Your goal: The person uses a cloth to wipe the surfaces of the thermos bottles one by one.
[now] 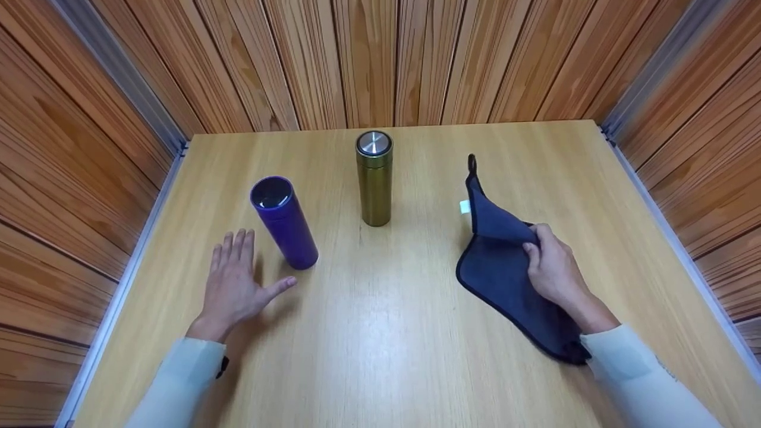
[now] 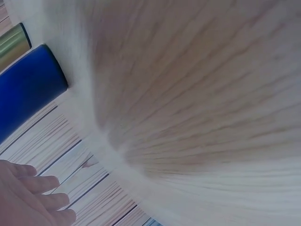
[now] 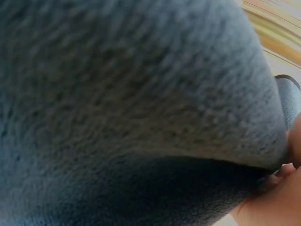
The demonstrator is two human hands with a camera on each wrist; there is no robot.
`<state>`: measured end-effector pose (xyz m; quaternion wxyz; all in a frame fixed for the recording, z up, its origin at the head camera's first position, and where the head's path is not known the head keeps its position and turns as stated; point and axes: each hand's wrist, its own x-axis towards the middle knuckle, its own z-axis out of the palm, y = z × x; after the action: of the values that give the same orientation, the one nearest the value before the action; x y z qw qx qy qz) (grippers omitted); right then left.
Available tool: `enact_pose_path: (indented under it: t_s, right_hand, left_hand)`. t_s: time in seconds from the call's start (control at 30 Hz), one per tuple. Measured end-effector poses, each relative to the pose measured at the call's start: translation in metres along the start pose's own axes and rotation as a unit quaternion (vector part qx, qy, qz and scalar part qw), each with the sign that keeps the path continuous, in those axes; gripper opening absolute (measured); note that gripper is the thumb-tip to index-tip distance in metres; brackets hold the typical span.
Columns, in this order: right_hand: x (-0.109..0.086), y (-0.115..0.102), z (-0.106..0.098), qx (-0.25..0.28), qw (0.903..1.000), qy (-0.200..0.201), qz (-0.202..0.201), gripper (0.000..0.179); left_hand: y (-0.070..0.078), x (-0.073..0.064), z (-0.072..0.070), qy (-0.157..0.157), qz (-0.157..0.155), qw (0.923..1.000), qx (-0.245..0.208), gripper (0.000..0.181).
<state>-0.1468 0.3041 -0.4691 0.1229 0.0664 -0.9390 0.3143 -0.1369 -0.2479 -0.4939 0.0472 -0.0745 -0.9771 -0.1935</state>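
Note:
My right hand (image 1: 556,267) pinches a dark blue cloth (image 1: 505,279) with black edging, a hanging loop and a small white tag. The cloth droops from the fingers, its lower part trailing toward the right sleeve; it fills most of the right wrist view. On the left, my left hand (image 1: 235,285) is spread palm down with straight fingers, holding nothing. Just beyond its thumb stands a purple-blue bottle (image 1: 288,229) with a dark top. Farther back, a gold-green bottle (image 1: 376,190) with a silver lid is upright near the middle. Both bottles also appear at the left wrist view's edge.
All of this is on a light wooden table (image 1: 368,356). Wood-panelled walls (image 1: 368,65) close it in at the back and both sides, with metal rails (image 1: 137,261) along the side edges.

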Motion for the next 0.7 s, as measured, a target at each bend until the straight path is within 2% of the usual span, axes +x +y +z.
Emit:
enact_pose_path:
  t_s: [0.23,0.5,0.7]
  right_hand:
    - [-0.005,-0.008,0.001,0.045,0.9988,0.018,0.006,0.015]
    - [-0.01,-0.018,0.004,0.078,0.9959,0.042,-0.02,0.014]
    - [-0.012,-0.027,0.007,0.102,0.9933,0.046,-0.028,0.014]
  left_hand:
    - [0.005,0.003,0.0,0.021,-0.002,0.9994,-0.028,0.125]
    - [0.011,0.008,-0.001,0.042,-0.005,0.9968,-0.067,0.121]
    - [0.019,0.015,-0.006,0.055,-0.018,0.9917,-0.115,0.118]
